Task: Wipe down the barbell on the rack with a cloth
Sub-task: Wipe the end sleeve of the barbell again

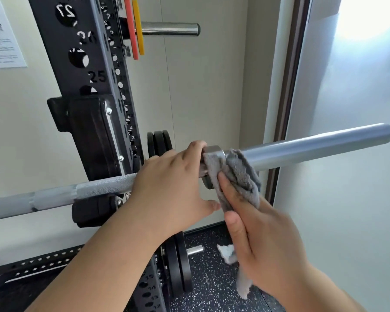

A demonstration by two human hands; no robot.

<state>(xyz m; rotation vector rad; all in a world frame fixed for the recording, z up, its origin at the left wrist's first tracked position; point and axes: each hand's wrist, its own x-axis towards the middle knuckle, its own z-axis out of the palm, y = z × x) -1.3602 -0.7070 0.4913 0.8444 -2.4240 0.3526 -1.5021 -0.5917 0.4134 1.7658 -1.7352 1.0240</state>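
The barbell point(313, 149) lies across the rack. Its shaft sits in a black hook point(92, 212) on the upright point(77, 64), and its smooth sleeve slants up to a free end near the right edge of the view. That sleeve has open room around it, with pale wall behind, a dark door frame point(286, 86) crossing behind it and speckled floor point(212, 289) below. To the left the shaft runs out of view.

The grey cloth point(236, 176) is bunched over the collar and the sleeve's inner end, so most of the collar is covered. A tail of cloth hangs below the right hand point(263, 244), whose fingers are hidden behind the fabric.

The left hand point(173, 183) wraps the shaft just left of the collar, with its fingers curled over the top and its thumb free underneath. The right hand grips the cloth from below, thumb pressed on its near face.

Further out, 2 thin plates point(135, 28), red and yellow, sit on an upper peg. 3 black plates point(159, 143) show behind the left hand and 2 more point(180, 264) stand low down. A white scrap point(226, 253) lies on the floor. The upright is marked 27 and 25. A paper notice point(0, 34) is cut off at the left edge.
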